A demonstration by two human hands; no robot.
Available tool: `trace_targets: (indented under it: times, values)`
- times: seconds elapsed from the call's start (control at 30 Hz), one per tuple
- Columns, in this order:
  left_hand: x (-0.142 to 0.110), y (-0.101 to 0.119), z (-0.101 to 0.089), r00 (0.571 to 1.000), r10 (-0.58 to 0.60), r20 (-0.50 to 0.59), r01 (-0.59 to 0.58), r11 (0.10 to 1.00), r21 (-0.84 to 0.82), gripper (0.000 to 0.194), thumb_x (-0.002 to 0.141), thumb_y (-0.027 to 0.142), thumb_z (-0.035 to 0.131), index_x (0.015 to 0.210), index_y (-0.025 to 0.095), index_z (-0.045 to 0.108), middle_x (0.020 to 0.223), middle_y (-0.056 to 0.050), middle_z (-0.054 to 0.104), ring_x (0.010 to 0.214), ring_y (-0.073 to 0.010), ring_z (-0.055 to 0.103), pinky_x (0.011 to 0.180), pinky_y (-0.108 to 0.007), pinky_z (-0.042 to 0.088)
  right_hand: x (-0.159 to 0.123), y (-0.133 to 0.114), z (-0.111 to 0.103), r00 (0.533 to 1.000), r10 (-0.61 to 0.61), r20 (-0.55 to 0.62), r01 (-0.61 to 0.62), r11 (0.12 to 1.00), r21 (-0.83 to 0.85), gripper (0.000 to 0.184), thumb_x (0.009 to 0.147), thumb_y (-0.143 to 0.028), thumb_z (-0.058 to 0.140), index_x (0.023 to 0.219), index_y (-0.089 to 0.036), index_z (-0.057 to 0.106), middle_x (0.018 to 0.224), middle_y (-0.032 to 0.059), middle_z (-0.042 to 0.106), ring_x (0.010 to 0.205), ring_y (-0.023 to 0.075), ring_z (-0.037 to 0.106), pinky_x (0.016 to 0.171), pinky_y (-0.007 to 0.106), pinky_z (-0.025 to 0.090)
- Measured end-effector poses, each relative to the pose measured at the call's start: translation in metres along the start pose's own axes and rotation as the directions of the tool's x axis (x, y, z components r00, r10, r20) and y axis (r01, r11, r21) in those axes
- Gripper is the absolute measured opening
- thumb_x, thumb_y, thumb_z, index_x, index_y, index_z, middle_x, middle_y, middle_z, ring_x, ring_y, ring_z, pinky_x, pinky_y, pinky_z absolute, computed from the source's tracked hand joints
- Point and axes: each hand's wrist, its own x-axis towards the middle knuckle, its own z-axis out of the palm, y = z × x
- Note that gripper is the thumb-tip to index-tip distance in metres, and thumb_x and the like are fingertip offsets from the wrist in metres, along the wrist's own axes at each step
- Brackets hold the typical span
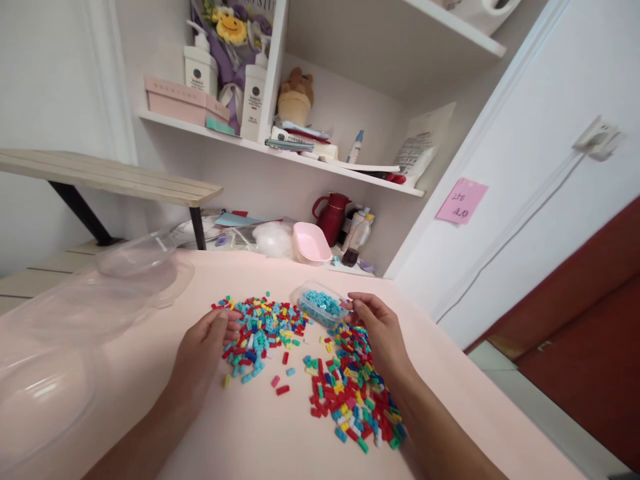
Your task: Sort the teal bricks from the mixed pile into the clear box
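Note:
Small multicoloured building bricks lie in two loose heaps on the pink tabletop. At the near-left edge of the left heap (pixel 265 323) is my left hand (pixel 207 333), its fingers curled in with the thumb against them; whatever they may hold is hidden. A clear plastic container (pixel 327 319), partly filled with light blue bricks (pixel 323 301), stands behind and between the heaps. My right hand (pixel 377 327) is at the container's right side, fingers bent and apart, with no brick visible in them. Its wrist hangs over the right heap (pixel 350 390).
Clear plastic bowls or lids (pixel 85 307) stand along the table's left side, near a slatted wooden stand (pixel 110 173). At the back are a pink tub (pixel 313 243), a red jug (pixel 333 217) and bottles (pixel 357 233). Loaded shelves (pixel 345 175) overhang the rear edge.

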Motion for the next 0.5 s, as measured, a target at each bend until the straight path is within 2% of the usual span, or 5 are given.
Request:
trace_targets:
  times: [0.13, 0.33, 0.43, 0.5]
  values:
    - [0.0, 0.001, 0.001, 1.0, 0.005, 0.003, -0.005, 1.0, 0.018, 0.04, 0.067, 0.057, 0.061, 0.08, 0.019, 0.068, 0.074, -0.004, 0.069, 0.069, -0.0191, 0.064, 0.07, -0.033, 0.052, -0.003, -0.001, 0.002, 0.998, -0.053, 0.038, 0.055, 0.998, -0.039, 0.037, 0.084, -0.05, 0.063, 0.102, -0.018, 0.067, 0.081, 0.0044, 0.067, 0.063, 0.0168, 0.061, 0.063, 0.032, 0.051]
    - [0.001, -0.002, 0.001, 1.0, 0.015, 0.006, -0.015, 1.0, 0.022, 0.04, 0.07, 0.056, 0.06, 0.082, 0.019, 0.068, 0.074, -0.003, 0.069, 0.068, -0.0183, 0.064, 0.07, -0.032, 0.053, -0.017, -0.004, 0.013, 0.956, -0.096, 0.276, 0.158, 0.964, -0.214, 0.03, 0.09, -0.043, 0.054, 0.102, -0.02, 0.068, 0.072, 0.0008, 0.064, 0.061, 0.0159, 0.06, 0.06, 0.028, 0.048]
    - [0.0, -0.002, 0.0, 1.0, 0.017, 0.007, -0.017, 0.999, 0.027, 0.04, 0.07, 0.056, 0.06, 0.082, 0.019, 0.069, 0.074, -0.003, 0.069, 0.069, -0.0188, 0.065, 0.071, -0.033, 0.053, -0.022, -0.007, 0.016, 0.942, -0.116, 0.315, 0.229, 0.907, -0.352, 0.029, 0.091, -0.039, 0.05, 0.1, -0.02, 0.07, 0.073, 0.0019, 0.067, 0.064, 0.0171, 0.061, 0.062, 0.029, 0.049]
    - [0.0, -0.001, 0.0, 1.0, 0.015, 0.002, -0.015, 1.0, 0.027, 0.04, 0.069, 0.057, 0.061, 0.081, 0.019, 0.069, 0.073, -0.004, 0.069, 0.069, -0.0194, 0.065, 0.07, -0.033, 0.053, -0.02, -0.009, 0.013, 0.939, -0.152, 0.307, 0.288, 0.835, -0.468, 0.029, 0.091, -0.036, 0.049, 0.099, -0.021, 0.072, 0.079, 0.0036, 0.07, 0.067, 0.0184, 0.062, 0.064, 0.03, 0.048]
